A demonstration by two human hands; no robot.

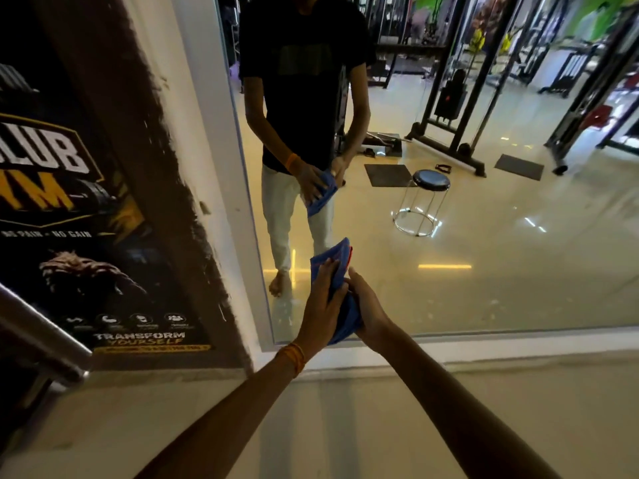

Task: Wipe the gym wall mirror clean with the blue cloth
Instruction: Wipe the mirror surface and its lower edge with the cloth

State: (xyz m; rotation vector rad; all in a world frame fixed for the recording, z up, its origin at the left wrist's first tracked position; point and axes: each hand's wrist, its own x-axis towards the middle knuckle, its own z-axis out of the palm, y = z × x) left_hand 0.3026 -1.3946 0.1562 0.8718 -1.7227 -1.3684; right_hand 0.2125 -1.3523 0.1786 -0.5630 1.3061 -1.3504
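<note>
Head view | both hands [342, 302] clasp folded blue cloth [333, 262] short of mirror [484, 236] | advise flat pad, overlapping strokes.

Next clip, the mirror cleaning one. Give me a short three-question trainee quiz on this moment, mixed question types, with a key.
1. True or false: the folded blue cloth is pressed flat against the large gym wall mirror.
2. Multiple choice: which wrist wears the orange band? A) left B) right C) neither
3. Short answer: what round-seated item shows in the mirror's reflection, to the right of the person's reflection?

Key
1. False. The left hand and right hand hold it between them, in front of the glass near the mirror's lower left corner.
2. A
3. A black-topped stool with chrome legs.
</note>
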